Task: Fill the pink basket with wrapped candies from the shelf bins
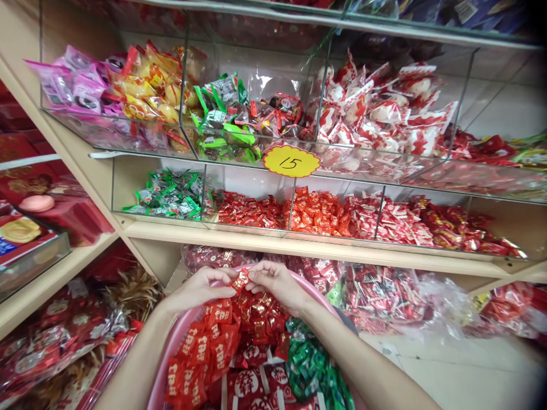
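A pink plastic basin (177, 336) sits low in front of me, heaped with red wrapped candies and some green ones (314, 364). Above its far rim, my left hand (199, 287) and my right hand (276, 285) meet and pinch a single small red wrapped candy (239, 280) between their fingertips. Both hands have the fingers closed on it, one from each side. My forearms reach over the basin.
Clear acrylic bins on wooden shelves hold candies: green (171, 193), red (318, 213), pink (74, 85), yellow (147, 85), red-and-white (384, 108). A yellow tag marked 15 (291, 161) hangs on the upper bin. Bags of red sweets (376, 296) lie on the floor. Red boxes fill the left shelf (29, 239).
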Motion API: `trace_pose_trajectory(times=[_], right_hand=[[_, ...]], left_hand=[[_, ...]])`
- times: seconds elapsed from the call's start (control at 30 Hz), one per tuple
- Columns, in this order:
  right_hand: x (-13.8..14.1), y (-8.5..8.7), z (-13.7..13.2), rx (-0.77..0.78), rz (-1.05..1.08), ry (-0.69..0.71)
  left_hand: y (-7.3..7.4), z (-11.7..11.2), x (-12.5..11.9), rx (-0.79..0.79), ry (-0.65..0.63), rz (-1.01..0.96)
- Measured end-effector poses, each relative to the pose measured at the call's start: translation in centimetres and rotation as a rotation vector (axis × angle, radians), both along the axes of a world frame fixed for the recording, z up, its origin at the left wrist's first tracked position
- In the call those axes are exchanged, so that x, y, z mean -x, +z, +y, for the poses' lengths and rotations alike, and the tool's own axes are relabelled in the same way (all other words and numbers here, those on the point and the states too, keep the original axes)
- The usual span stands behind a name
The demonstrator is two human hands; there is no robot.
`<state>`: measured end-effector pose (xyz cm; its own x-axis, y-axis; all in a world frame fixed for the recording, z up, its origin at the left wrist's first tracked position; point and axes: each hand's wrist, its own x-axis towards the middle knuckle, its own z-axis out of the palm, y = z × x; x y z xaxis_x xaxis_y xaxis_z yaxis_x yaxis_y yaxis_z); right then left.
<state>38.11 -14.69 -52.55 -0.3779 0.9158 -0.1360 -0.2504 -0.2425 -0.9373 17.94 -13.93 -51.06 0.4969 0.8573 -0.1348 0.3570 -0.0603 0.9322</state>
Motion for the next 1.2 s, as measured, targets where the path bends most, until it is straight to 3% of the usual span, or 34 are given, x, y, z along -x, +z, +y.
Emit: trace_pose_trajectory(times=[0.73, 1.07, 1.2], right_hand=[[0.0, -0.7, 0.2, -0.406, -0.351, -0.068], [-1.7, 0.1, 1.3, -0.370, -0.287, -0.214], [-1.9, 0.0, 1.3, -0.386, -0.306, -0.168]], left_hand=[[-0.7, 0.2, 0.4, -0.098, -0.048, 0.038], [0.4, -0.1, 0.1, 0.009, -0.034, -0.087], [0.6, -0.2, 0.0, 0.029, 0.004, -0.065]])
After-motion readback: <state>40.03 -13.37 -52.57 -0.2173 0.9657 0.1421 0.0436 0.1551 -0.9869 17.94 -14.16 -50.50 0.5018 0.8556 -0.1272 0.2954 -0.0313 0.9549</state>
